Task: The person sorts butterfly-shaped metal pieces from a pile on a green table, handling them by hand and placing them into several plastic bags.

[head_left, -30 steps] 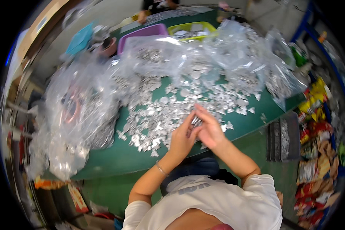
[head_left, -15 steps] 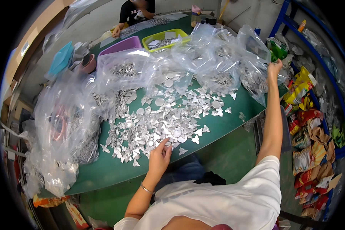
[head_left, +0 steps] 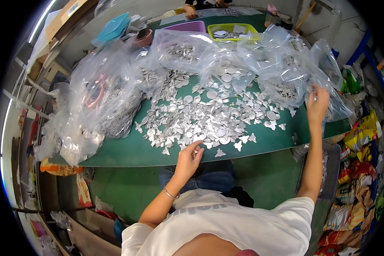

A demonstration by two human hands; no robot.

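Observation:
A wide heap of small grey metal pieces (head_left: pixel 192 117), some round discs and some winged shapes, lies spread on the green table (head_left: pixel 260 143). At the heap's near edge is my left hand (head_left: pixel 188 164), its fingers bent together with the thumb; what they hold, if anything, is too small to make out. My right hand (head_left: pixel 318 106) is over the clear plastic bag (head_left: pixel 333 104) at the table's right side. Its fingers are curled closed against the bag, and their tips are partly hidden. A second clear bag (head_left: pixel 281 87) with grey pieces lies left of that hand.
More clear bags (head_left: pixel 87 98) crowd the left and back of the table. Behind them stand a purple tray (head_left: pixel 185 27), a yellow-green basket (head_left: pixel 252 36) and a blue basket (head_left: pixel 113 27). Across the table another person's hand (head_left: pixel 190 12) shows. Colourful packets (head_left: pixel 362 132) fill the right side.
My right hand has come nearer and inward from the bag's outer right edge to over the bag. My left hand stays at the heap's near edge. The view has swung left.

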